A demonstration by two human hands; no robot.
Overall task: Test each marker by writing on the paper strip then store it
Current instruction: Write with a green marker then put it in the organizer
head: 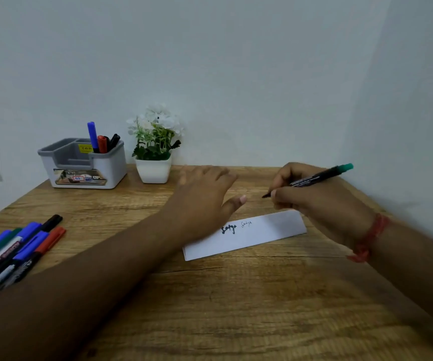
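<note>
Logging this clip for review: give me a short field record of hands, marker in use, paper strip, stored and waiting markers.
right hand: grips green-capped marker, tip off the paper
left hand: open, hovering above strip's left end
paper strip: two written words
organizer: blue, red, black markers stored
marker pile: left on table

hands 2 (205, 194) | paper strip 1 (267, 230) | organizer 1 (111, 168) | potted plant 1 (154, 152) | held marker 1 (314, 178)

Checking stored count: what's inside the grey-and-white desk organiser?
In the grey-and-white plastic organiser, the right rear compartment holds a blue-capped marker, a red-capped marker and a black marker, all upright. Their lower barrels are hidden by the wall.
</note>
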